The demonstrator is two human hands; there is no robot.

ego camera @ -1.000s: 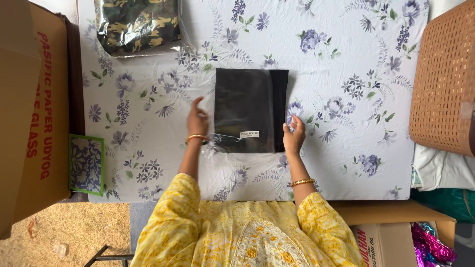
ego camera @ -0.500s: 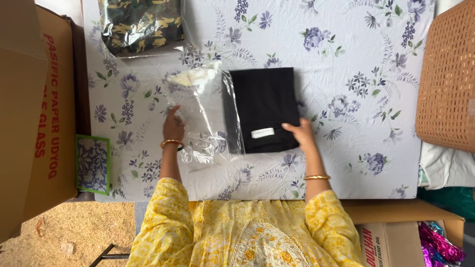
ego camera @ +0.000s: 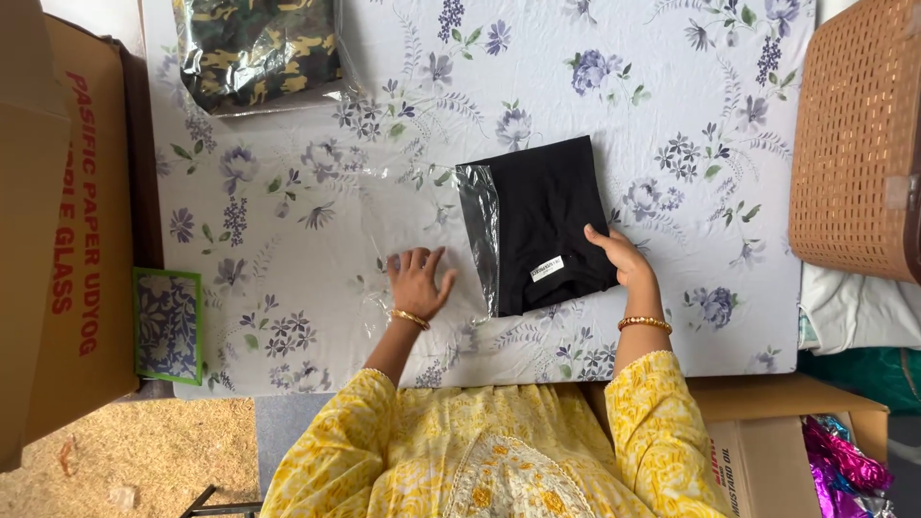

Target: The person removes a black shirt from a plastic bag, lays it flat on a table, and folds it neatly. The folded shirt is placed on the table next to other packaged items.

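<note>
the camouflage bundle in clear wrap [ego camera: 257, 50] is cut off by the top edge, and the woven brown basket [ego camera: 857, 134] by the right edge. the big cardboard box [ego camera: 58, 230] is cropped at the left. part of the folded black garment [ego camera: 552, 225] is veiled by the glare on the clear plastic bag [ego camera: 403, 225], whose outline can hardly be traced against the floral sheet [ego camera: 672, 58]. the thumb of the right hand [ego camera: 622, 257] is hidden under the garment's edge. the garment's small white label [ego camera: 548, 268] is too small to be made out
</note>
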